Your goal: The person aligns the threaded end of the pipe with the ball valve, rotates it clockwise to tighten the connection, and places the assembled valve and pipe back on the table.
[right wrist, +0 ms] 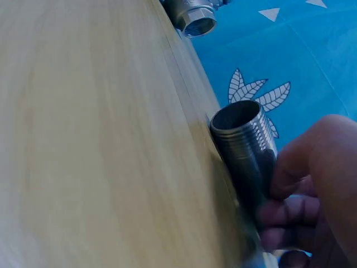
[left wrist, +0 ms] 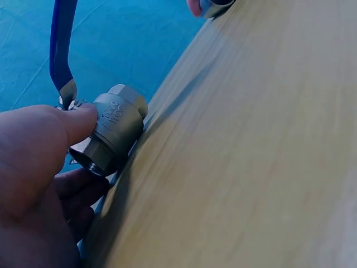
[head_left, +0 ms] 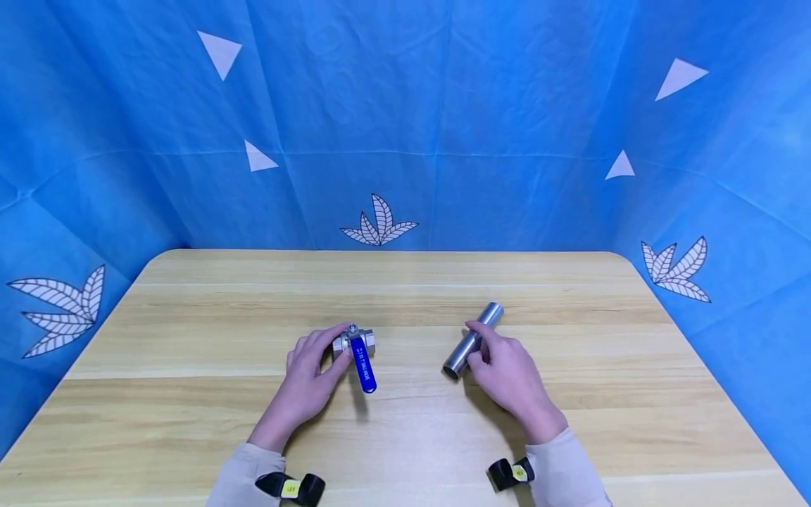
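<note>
One left hand [head_left: 310,377] pinches one silver metal ball valve [head_left: 369,339] by its body, seemingly leaving its single flat blue lever [head_left: 364,370] free toward five o'clock, and at the valve's three o'clock one right hand [head_left: 510,373] grips one silver threaded cylindrical metal pipe [head_left: 464,353] mid-length, probably for balance.

One blue-handled metal valve [head_left: 363,360] centre-left, one silver metal pipe [head_left: 460,355] centre-right, two bare hands [head_left: 308,387] [head_left: 512,377], four white triangles [head_left: 221,52], three white leaf sprigs [head_left: 383,215]
</note>
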### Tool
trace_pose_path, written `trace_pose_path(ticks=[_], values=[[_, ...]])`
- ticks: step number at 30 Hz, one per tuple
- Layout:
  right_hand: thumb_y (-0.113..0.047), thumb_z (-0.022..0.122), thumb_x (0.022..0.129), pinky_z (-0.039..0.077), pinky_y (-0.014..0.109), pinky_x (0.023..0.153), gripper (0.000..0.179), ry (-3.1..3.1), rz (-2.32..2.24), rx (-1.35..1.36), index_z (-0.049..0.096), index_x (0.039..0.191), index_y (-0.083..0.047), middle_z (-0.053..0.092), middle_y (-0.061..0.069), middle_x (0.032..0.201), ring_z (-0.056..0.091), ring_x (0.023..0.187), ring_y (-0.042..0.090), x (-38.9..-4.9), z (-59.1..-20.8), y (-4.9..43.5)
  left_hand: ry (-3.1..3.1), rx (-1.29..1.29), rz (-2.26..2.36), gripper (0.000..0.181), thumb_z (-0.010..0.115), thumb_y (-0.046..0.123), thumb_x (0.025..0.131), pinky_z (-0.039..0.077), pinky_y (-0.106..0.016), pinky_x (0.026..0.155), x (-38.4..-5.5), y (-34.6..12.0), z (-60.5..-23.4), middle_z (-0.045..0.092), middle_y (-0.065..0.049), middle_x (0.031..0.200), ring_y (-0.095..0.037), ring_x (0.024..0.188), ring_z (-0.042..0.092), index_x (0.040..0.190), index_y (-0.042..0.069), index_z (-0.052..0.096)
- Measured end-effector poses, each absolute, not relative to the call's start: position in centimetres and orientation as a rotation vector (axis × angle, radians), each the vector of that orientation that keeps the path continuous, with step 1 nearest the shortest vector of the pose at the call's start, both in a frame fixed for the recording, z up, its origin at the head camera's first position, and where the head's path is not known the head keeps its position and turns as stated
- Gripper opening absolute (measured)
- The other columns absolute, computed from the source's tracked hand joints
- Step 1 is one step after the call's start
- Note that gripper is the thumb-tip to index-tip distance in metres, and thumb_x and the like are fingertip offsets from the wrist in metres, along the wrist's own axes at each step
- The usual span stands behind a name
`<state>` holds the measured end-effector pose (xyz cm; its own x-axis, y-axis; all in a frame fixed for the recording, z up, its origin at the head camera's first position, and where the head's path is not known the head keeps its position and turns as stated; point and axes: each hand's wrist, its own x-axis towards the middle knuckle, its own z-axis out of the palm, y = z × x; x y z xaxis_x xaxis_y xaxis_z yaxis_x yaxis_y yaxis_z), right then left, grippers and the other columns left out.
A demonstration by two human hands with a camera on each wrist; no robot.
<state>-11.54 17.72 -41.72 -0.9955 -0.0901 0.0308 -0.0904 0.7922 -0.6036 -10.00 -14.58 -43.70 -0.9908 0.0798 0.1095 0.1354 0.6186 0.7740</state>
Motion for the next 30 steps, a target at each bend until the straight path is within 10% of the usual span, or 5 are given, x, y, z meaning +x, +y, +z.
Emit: trace_pose_path(ticks=[10, 30], values=[[-0.011, 0.085, 0.078, 0.030, 0.055, 0.112, 0.051, -2.776, 0.904, 0.188, 0.076, 0.128, -0.011, 0.054, 0.018, 0.144, 0.035, 0.133, 0.038, -11.8, -42.8, 18.5, -2.769, -0.177, -1.343, 0.051, 0.064, 0.020, 0.108, 0.032, -0.051, 0.114, -10.0, -14.6, -43.6, 0.066, -0.011, 0.144, -0.031, 0.131, 0.051, 0.158, 0.017, 0.055], [-0.016, 0.079, 0.089, 0.039, 0.053, 0.110, 0.054, -2.801, 1.032, -0.082, 0.070, 0.142, -0.012, 0.058, 0.020, 0.139, 0.045, 0.130, 0.038, -11.9, -43.3, 18.6, -2.783, -0.131, -1.362, 0.052, 0.064, 0.022, 0.109, 0.033, -0.050, 0.113, -10.1, -14.6, -43.6, 0.064, -0.010, 0.149, -0.031, 0.134, 0.050, 0.159, 0.018, 0.054]])
